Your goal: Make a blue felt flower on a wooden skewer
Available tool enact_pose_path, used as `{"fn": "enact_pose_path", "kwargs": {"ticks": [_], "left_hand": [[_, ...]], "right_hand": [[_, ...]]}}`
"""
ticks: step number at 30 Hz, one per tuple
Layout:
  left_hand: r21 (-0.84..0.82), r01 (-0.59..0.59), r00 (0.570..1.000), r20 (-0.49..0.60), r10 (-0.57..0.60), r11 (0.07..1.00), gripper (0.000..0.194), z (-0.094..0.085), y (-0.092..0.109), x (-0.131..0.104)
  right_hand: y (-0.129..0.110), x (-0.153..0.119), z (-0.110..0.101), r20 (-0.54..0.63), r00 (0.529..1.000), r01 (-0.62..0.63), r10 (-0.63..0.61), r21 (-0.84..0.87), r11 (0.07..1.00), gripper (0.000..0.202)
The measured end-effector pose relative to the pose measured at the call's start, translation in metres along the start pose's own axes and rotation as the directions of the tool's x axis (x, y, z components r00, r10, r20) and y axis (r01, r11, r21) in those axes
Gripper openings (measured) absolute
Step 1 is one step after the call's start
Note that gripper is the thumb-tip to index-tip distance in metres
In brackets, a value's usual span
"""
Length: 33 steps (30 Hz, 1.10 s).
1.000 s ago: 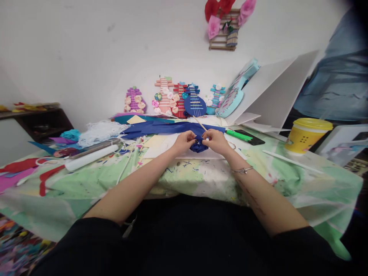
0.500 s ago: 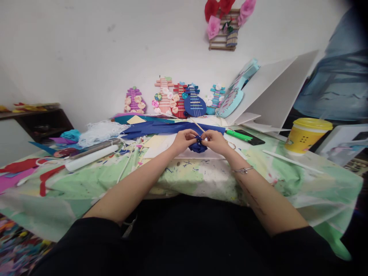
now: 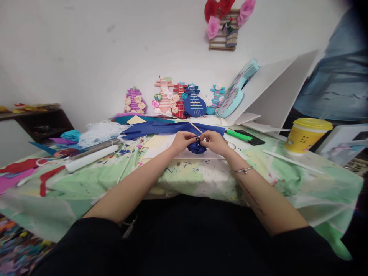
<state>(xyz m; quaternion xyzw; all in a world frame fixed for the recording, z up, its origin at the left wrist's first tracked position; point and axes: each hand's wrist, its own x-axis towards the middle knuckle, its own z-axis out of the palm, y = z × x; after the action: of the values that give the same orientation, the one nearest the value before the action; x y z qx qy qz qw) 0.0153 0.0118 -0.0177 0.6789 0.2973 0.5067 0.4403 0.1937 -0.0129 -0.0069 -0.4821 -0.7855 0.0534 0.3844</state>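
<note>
A dark blue crumpled paper flower [image 3: 197,148] hangs between my hands, above a white board [image 3: 163,151] on the table. My left hand [image 3: 183,141] pinches its top from the left. From the other side, my right hand [image 3: 214,142] has its fingertips closed on the same flower. A thin wooden stick [image 3: 195,127] slants up and left from beside my right fingers; whether I hold it or it lies behind is hard to tell. Blue paper strips [image 3: 161,128] lie just beyond my hands.
Several small decorated paper lutes, one of them blue [image 3: 195,105], lean against the wall. To the right are a green utility knife [image 3: 239,135], a black phone [image 3: 257,141], a white stick [image 3: 291,161] and a yellow cup [image 3: 308,136]. White shredded strands [image 3: 102,132] and a white glue gun-like bar [image 3: 91,158] lie left.
The blue flower has tilted and shifted slightly left and down. My fingers have moved a little on its top, and my right hand has edged left.
</note>
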Motion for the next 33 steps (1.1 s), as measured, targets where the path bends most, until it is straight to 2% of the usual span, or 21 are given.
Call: {"fn": "enact_pose_path", "kwargs": {"ticks": [5,11,14,19,28,33], "left_hand": [[-0.138,0.086,0.996,0.030,-0.083,0.987,0.039,0.000,-0.002,0.001],[-0.220,0.155,0.988,0.048,-0.148,0.963,0.045,-0.002,-0.005,0.003],[-0.258,0.170,0.985,0.060,-0.160,0.951,0.046,-0.002,-0.006,0.004],[-0.284,0.196,0.980,0.076,-0.181,0.939,0.045,-0.002,-0.005,0.004],[-0.260,0.134,0.985,0.142,-0.100,0.956,0.044,-0.001,-0.003,0.002],[-0.259,0.136,0.987,0.124,-0.106,0.956,0.042,-0.001,-0.002,0.002]], "right_hand": [[0.003,0.002,0.000,0.039,0.999,-0.001,0.000,0.014,1.000,0.005],[0.007,0.003,0.001,0.055,0.998,0.041,-0.044,0.059,0.997,0.004],[0.008,0.003,0.002,0.055,0.996,0.057,-0.064,0.126,0.990,0.002],[0.006,0.004,0.003,0.026,0.999,0.033,-0.043,0.294,0.955,0.012],[0.010,0.005,0.004,0.020,1.000,0.014,-0.022,0.330,0.944,0.014],[0.011,0.005,0.006,0.011,0.999,-0.045,0.044,0.287,0.957,0.010]]}}
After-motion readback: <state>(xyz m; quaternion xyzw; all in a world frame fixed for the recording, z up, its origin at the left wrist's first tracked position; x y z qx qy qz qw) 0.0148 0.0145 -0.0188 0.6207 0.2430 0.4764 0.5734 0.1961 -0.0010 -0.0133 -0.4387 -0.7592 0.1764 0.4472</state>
